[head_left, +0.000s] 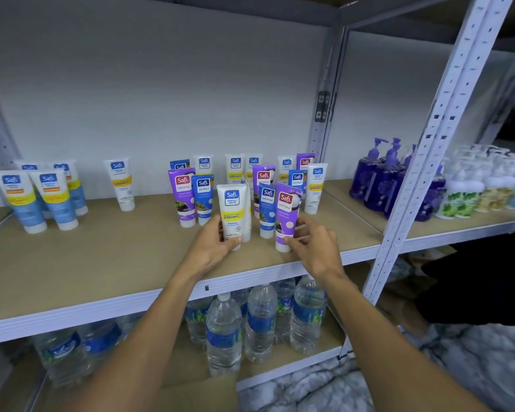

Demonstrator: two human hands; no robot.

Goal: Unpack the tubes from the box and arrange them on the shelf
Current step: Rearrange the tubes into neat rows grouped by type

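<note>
Several Safi tubes stand cap-down on the brown shelf board point(107, 263). My left hand point(213, 248) grips the base of a white Vitamin C tube point(232, 209) near the shelf's front edge. My right hand point(315, 245) holds the lower part of a purple tube point(287, 212), which leans slightly left. Behind them stand blue, purple and white tubes in a cluster point(250, 179). A lone white tube point(122, 182) stands to the left, and a group of blue-and-white tubes point(39, 197) at the far left. The box is out of sight.
Purple pump bottles point(381, 179) and white pump bottles point(473, 185) fill the neighbouring shelf bay on the right, past a perforated white upright point(422, 162). Water bottles point(250, 319) stand on the shelf below. Bare board lies between the tube groups.
</note>
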